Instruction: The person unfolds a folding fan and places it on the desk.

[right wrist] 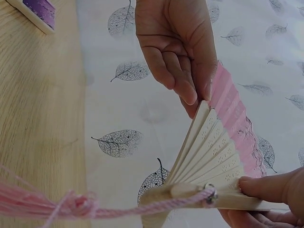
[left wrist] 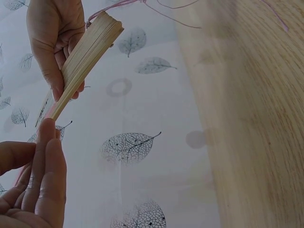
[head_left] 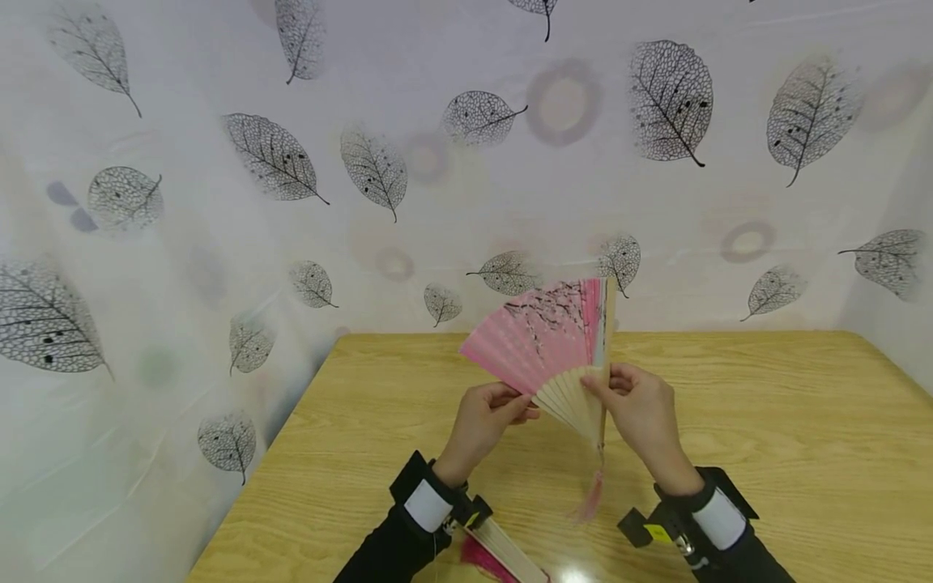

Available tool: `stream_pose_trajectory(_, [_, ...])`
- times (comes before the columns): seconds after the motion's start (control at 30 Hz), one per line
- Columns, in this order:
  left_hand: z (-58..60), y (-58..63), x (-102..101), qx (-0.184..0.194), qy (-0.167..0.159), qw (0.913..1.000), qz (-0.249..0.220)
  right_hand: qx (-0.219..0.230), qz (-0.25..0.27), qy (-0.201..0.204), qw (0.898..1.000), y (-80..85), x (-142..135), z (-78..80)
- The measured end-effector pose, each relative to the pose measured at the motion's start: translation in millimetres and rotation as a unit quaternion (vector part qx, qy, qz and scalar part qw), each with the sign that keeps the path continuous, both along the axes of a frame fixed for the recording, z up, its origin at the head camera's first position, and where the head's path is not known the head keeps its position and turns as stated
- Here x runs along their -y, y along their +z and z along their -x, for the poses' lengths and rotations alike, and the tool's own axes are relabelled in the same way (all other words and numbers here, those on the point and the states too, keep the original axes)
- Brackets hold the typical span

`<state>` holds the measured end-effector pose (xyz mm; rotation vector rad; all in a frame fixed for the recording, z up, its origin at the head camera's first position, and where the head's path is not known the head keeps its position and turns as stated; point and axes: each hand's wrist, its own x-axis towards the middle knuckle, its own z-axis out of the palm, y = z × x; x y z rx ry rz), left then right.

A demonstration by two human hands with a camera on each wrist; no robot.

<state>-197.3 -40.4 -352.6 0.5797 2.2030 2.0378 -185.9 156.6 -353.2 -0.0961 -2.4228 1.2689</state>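
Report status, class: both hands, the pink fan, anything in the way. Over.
Left hand pinches pink fan at left edge; right hand grips right edge. Fan partly spread, pink tassel dangling. Nothing visibly blocking; folded second fan lies on table.

Pink fan with dark branches, seemingly in blossom.

Between the fingers, the fan has smooth wood sticks and folds of matt cloth or paper. Below the fingers hangs a soft thread tassel, over a table of shiny wood.
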Motion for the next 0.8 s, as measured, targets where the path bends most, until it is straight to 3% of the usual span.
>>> stream_pose_trajectory(0.5, [-1.1,1.2,0.1,0.010,-0.002,1.0000,-0.001,-0.013,0.007,-0.015,1.000,1.9,-4.7,0.1])
stream_pose_trajectory(0.8, [-1.5,0.7,-0.1,-0.011,0.007,0.9999,0.006,-0.033,0.013,-0.014,0.999,1.5,-4.7,1.1])
